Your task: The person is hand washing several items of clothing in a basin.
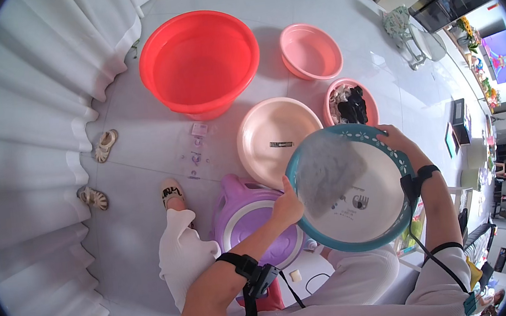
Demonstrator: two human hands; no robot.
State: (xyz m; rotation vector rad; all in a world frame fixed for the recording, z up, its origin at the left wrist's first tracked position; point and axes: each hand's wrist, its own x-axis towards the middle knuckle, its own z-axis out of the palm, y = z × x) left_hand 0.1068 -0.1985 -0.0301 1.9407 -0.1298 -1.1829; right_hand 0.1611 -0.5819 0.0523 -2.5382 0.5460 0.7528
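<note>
Both my hands hold a white plastic basin with a teal, flower-patterned rim (356, 243), tilted above my lap. My left hand (289, 204) grips its near-left edge, and my right hand (396, 139) grips the rim at the upper right. Inside the basin lies a grey, translucent mass (326, 168), cloudy water or thin wet cloth; I cannot tell which. Just beyond stands a pale pink basin (254, 129) with a dark label. A purple plastic tub (261, 232) with a white ring sits below my left forearm. My fingers under the rim are partly hidden.
A large red tub (200, 65) holds what looks like water. Nearby are a pink basin (311, 53) and a smaller pink basin (371, 102) with dark and pale cloths (352, 104). A clear plastic bag (195, 153) and sandals (106, 145) lie on the floor beside white curtains (37, 150).
</note>
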